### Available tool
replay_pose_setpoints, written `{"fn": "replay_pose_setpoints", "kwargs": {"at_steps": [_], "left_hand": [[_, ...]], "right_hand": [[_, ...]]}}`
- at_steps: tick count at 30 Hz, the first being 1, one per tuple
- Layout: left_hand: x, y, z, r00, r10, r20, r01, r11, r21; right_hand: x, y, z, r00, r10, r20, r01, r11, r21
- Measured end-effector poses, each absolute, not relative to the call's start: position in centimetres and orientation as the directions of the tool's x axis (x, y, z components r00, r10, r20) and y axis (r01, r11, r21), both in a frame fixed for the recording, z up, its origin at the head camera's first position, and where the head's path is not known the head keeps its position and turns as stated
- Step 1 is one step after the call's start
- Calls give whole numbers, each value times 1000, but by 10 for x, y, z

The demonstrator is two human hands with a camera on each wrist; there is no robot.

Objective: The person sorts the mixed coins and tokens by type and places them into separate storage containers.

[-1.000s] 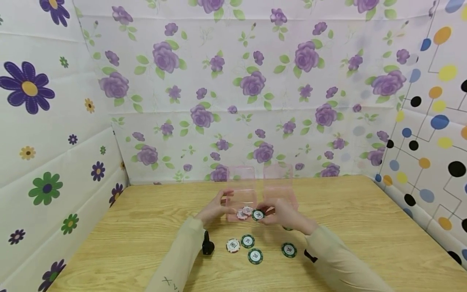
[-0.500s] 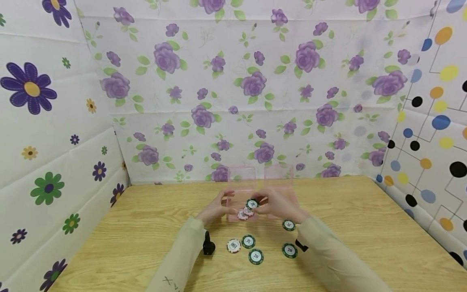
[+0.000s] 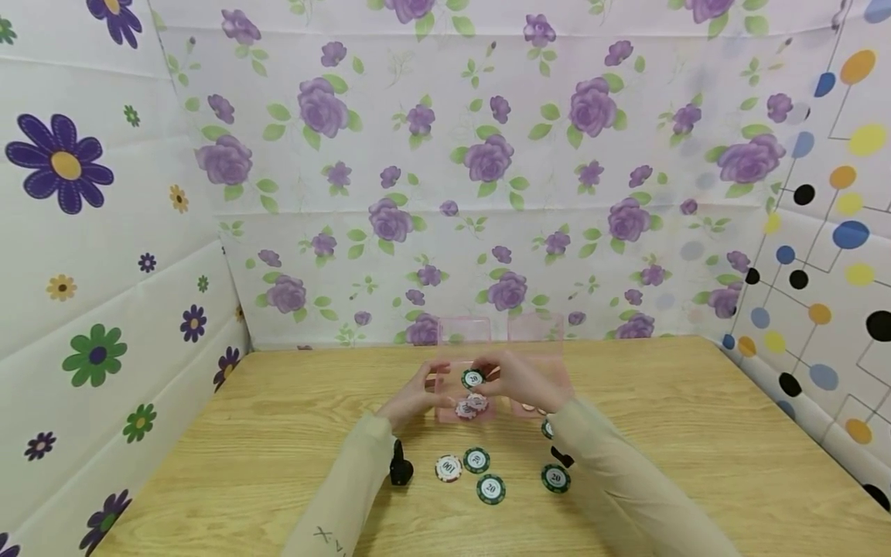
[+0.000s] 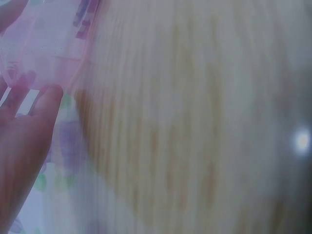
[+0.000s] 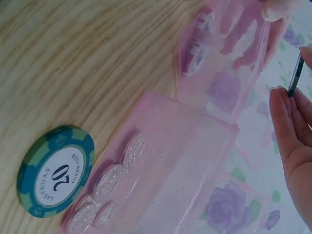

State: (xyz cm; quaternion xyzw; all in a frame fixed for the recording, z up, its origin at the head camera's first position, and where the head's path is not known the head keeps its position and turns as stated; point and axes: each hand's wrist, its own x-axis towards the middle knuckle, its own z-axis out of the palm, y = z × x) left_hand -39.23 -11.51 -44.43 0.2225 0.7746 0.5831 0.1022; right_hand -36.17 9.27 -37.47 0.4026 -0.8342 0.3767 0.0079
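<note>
Pinching a green chip (image 3: 473, 378) narrowly in the right hand (image 3: 517, 379), at twelve o'clock from two pale chips (image 3: 464, 411); gripping their pink box (image 3: 457, 378) widely, at nine o'clock, with the left hand (image 3: 416, 395).

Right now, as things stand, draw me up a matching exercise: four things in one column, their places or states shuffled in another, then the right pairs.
Things
1. Left hand
2. Right hand
3. White 100 chip
4. Left pink box

Places or states
A. Lying flat on the table
B. Pinching a green 20 chip
C. Standing with two overlapping chips inside
D. Holding the side of a box

Right pairs: 1-D, 2-B, 3-A, 4-C
</note>
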Motion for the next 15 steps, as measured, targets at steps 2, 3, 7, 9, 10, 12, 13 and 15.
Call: {"fn": "replay_pose_setpoints", "kwargs": {"at_steps": [2,3,7,9,10,12,13,15], "left_hand": [[-392,-115,-444,-878,468,101,226,218,949],[-393,-115,-444,-877,469,103,226,215,950],[-391,-114,-441,-878,467,110,227,201,953],[-390,-114,-440,-877,466,112,225,195,955],[-389,-114,-439,-877,467,113,224,190,956],[-388,-114,-437,-877,468,107,219,190,957],[-387,-114,-436,-877,469,106,218,190,957],[-383,-113,-433,-873,475,109,225,194,955]], "right_hand": [[-365,91,-375,-677,-664,318,-678,393,-622],[-366,90,-374,-681,-660,318,-676,398,-620],[-379,86,-380,-706,-636,311,-662,439,-607],[-384,85,-384,-719,-627,302,-651,453,-610],[-386,84,-385,-723,-624,295,-646,460,-609],[-389,83,-388,-721,-625,298,-647,456,-611],[-390,83,-389,-721,-626,298,-647,453,-613],[-391,83,-391,-715,-629,305,-656,454,-602]]}}
